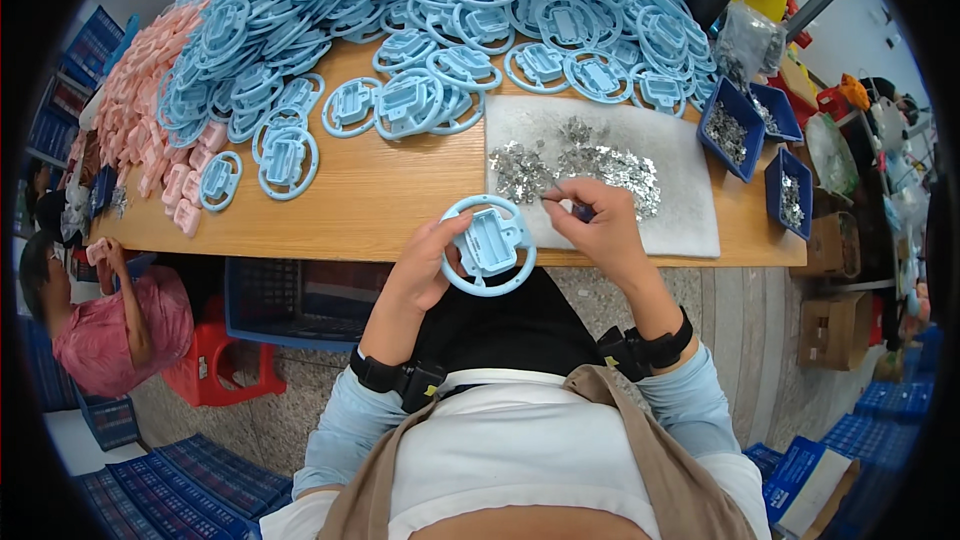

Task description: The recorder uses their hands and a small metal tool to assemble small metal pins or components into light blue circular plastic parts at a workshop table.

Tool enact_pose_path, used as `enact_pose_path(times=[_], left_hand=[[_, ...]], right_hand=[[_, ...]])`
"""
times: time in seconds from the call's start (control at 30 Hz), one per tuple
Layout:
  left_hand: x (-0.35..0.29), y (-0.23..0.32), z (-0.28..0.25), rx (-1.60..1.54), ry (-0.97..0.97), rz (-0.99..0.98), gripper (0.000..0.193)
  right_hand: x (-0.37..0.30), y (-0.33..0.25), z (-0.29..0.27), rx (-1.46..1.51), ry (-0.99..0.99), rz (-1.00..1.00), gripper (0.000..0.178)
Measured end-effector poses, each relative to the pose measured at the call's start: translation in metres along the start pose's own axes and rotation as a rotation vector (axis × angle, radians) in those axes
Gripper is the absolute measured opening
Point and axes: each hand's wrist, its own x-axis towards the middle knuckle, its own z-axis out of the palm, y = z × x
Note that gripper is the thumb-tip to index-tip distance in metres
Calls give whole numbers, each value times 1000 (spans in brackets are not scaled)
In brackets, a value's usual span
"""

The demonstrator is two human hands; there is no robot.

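Note:
My left hand [428, 258] grips a light blue plastic toy steering wheel [489, 245] by its left side, just off the table's front edge. Its hollow rectangular centre housing faces up. Fingers pinched together, my right hand [603, 225] is over the near part of a white foam mat [690, 155]. A small dark bit shows in its grasp, but I cannot make out what it is. Just beyond the fingertips lie loose piles of small shiny metal pieces [625, 175] on the mat.
A big heap of blue wheels [430, 0] covers the wooden table's [380, 200] far side, with pink plastic parts [140, 90] at left. Blue bins [733, 130] of metal pieces stand right. A co-worker in pink [125, 325] sits at left by a red stool [222, 360].

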Motion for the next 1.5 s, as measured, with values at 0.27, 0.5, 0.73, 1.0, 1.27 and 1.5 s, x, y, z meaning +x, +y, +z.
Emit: enact_pose_path(times=[0.27, 0.5, 0.73, 1.0, 1.27, 1.5], left_hand=[[3, 9, 10, 79, -60, -48, 32], [9, 3, 1, 110, -58, -54, 31], [10, 2, -3, 88, -59, -26, 31], [9, 2, 0, 99, -28, -38, 27], [4, 3, -1, 131, -32, -2, 27], [0, 5, 5, 168, 84, 21, 25]], right_hand=[[19, -23, 11, 152, -273, -43, 16], [23, -14, 16, -4, -327, -237, 16], [19, -17, 20, -1, -310, -261, 17], [16, -21, 21, 23, -328, -187, 17], [11, -19, 32, -41, -199, -197, 20], [-5, -29, 43, -418, -140, -292, 15]])
